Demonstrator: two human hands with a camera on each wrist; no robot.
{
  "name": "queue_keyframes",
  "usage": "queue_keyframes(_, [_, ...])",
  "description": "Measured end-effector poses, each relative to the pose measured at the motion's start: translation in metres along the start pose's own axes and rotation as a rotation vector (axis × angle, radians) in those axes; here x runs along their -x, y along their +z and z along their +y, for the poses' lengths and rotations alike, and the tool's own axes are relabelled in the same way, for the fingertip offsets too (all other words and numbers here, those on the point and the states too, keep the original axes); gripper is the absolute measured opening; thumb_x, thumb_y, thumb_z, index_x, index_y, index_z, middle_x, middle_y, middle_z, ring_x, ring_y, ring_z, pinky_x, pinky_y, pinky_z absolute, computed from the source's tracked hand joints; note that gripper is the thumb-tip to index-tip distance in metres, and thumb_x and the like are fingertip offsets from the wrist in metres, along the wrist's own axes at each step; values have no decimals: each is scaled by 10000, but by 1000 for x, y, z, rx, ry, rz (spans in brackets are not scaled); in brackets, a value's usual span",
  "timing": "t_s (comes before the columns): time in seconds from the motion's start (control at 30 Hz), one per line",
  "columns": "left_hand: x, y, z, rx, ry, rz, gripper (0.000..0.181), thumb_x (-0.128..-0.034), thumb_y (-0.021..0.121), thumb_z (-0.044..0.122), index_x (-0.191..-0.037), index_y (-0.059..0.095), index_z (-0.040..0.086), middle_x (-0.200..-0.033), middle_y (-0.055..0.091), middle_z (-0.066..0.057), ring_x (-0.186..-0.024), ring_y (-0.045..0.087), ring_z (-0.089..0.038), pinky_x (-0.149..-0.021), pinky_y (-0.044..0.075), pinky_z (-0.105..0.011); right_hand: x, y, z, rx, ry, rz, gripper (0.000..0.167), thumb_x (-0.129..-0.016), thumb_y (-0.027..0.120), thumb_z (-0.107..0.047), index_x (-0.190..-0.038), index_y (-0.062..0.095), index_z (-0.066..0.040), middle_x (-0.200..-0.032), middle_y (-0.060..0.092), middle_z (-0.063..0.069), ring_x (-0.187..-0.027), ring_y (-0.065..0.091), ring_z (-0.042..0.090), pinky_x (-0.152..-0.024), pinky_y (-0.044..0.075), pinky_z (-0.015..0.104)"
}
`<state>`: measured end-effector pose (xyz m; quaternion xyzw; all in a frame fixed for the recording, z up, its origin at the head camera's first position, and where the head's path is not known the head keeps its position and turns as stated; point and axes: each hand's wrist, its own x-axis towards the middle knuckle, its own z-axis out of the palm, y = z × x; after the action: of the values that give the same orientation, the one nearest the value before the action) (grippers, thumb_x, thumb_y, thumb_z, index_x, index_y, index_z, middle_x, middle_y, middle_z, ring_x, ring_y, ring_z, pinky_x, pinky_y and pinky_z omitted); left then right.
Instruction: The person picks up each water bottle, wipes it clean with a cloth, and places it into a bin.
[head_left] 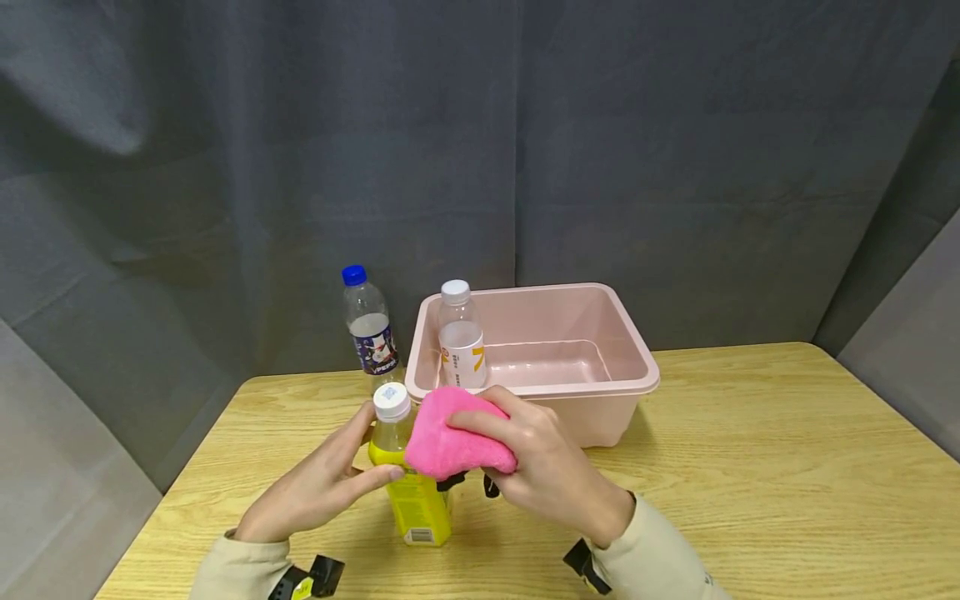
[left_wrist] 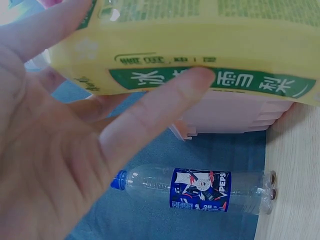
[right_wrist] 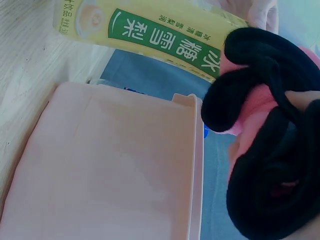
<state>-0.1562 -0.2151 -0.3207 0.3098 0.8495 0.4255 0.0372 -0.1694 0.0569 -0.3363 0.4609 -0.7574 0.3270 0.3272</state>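
Observation:
A yellow-labelled drink bottle [head_left: 420, 504] with a white cap stands upright at the front of the table. My left hand [head_left: 318, 487] holds it from the left near its shoulder, thumb on the near side and other fingers partly hidden behind. In the left wrist view one long finger lies along the label [left_wrist: 240, 80]. A folded pink cloth [head_left: 453, 437] with black edging [right_wrist: 260, 190] is bunched in my right hand [head_left: 543, 462]. The cloth lies against the upper right of the bottle, covering part of it in the head view.
Behind the bottle sits a pale pink plastic bin [head_left: 645, 385]; a clear bottle with a white label [head_left: 462, 354] stands upright inside its left end. Left of the bin is a clear Pepsi bottle [head_left: 372, 333] with a blue cap. Dark curtain [head_left: 675, 167] hangs behind the wooden table [head_left: 750, 483].

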Motion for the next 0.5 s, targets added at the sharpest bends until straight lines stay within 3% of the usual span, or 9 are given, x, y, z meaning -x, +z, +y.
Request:
queue_keyframes(0.13, [0, 1, -1, 2, 8, 1, 732, -1006, 652, 147, -1562, 207, -24, -1524, 369, -278, -1306, 453, -505, -863, 584, -466, 0, 0, 0, -14, 7, 24, 531, -661, 646, 158, -1104, 728, -122, -1005, 620, 48, -788, 619, 171, -660, 539, 277])
queue_keyframes(0.3, [0, 1, 0, 0, -1, 4, 737, -1004, 656, 152, -1564, 209, -20, -1527, 368, -276, -1303, 455, -505, -873, 580, -468, 1, -1, 0, 28, -3, -16, 591, -649, 662, 154, -1148, 733, -154, -1002, 610, 41, -763, 596, 158, -641, 525, 276])
queue_keyframes(0.5, [0, 1, 1, -5, -9, 6, 752, -1000, 663, 156, -1566, 203, -26, -1542, 349, -281, -1321, 440, -518, -891, 568, -487, 2, -2, -1, 100, 37, -199, 540, -682, 668, 128, -1098, 735, -210, -1009, 599, 8, -704, 557, 133, -592, 490, 252])
